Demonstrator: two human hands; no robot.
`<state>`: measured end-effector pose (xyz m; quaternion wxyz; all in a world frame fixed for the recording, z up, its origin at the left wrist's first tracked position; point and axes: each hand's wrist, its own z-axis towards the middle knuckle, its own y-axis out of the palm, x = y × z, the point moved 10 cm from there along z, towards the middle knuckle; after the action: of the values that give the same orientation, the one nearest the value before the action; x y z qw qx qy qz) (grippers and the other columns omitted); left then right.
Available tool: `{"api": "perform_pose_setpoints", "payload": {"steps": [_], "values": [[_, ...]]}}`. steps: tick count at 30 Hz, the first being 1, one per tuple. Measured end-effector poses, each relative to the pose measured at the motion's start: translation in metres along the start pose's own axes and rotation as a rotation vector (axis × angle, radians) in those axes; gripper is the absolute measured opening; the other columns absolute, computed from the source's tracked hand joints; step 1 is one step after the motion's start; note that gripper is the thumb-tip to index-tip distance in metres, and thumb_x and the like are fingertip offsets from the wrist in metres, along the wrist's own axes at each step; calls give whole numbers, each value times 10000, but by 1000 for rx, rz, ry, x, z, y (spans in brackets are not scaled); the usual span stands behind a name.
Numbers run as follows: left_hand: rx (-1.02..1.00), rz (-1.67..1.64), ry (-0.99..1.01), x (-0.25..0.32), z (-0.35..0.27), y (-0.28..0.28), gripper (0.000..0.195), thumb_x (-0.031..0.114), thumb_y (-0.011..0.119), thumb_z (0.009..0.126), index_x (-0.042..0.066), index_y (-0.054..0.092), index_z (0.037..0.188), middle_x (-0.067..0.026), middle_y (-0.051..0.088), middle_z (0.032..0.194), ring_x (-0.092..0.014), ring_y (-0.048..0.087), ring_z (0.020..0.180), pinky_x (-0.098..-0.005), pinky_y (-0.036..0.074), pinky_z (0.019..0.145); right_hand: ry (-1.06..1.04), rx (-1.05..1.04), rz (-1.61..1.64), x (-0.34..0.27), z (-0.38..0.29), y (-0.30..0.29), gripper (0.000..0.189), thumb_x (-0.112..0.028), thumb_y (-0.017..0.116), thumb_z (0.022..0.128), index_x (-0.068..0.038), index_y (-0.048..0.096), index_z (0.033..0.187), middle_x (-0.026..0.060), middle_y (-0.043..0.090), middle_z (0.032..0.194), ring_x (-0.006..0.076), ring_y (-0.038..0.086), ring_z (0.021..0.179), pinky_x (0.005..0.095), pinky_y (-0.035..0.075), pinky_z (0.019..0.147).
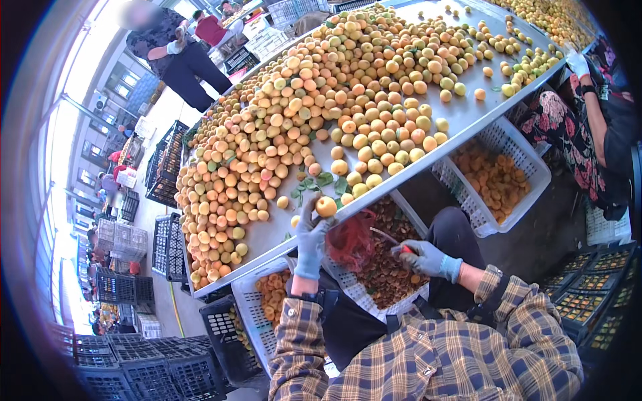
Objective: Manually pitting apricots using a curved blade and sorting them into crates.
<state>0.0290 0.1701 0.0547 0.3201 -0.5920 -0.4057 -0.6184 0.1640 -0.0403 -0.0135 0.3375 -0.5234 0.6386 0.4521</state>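
My left hand [312,238], in a grey glove, holds a yellow-orange apricot [326,206] at the near edge of the metal sorting table [268,235]. A red-handled knife [407,249] with a slim curved blade is gripped in my gloved right hand [429,259], apart from the fruit. Below the hands stands a white plastic crate [353,285] full of brown apricot stones [388,278]. A crumpled red plastic bag [351,240] lies over its far side. Green leaves [325,179] are scattered on the table just beyond my left hand.
A large heap of apricots [281,130] covers much of the table. White crates with halved apricots [494,180] stand left and right of me. A gloved co-worker's hand [578,64] is at the table's right edge. Stacked black crates [150,366] rise at lower left; another person [173,50] stands beyond.
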Motion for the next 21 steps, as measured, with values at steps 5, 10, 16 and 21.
{"api": "perform_pose_setpoints", "payload": {"steps": [5,10,16,21], "values": [[-141,-465,-75,-4,-66,29,591,-62,619,802,50,411,1344,-99,498,1289,-232,557,1103,-331,500,905,-289,110,-207,-44,-15,4,267,-276,529,953,-31,582,1044,-26,556,792,71,463,714,255,416,646],[-184,-636,-173,-17,-98,68,588,-5,629,833,32,377,1363,-99,509,1279,-187,535,1131,-302,463,957,-256,144,-169,-49,-39,17,292,-308,509,960,-23,566,995,51,555,740,108,473,687,291,425,639],[-157,-521,-167,-14,-113,72,540,102,669,832,45,430,1312,-73,559,1157,-211,590,1025,-323,532,813,-326,216,-327,-56,-47,39,269,-291,522,948,-24,545,916,134,531,685,152,436,616,335,408,582],[-178,-588,-171,-32,-129,73,584,153,680,833,29,406,1334,-125,555,1205,-249,561,1111,-341,453,955,-368,283,-519,-51,-53,45,216,-256,548,922,-44,580,948,210,612,804,404,600,794,391,467,619]]}}
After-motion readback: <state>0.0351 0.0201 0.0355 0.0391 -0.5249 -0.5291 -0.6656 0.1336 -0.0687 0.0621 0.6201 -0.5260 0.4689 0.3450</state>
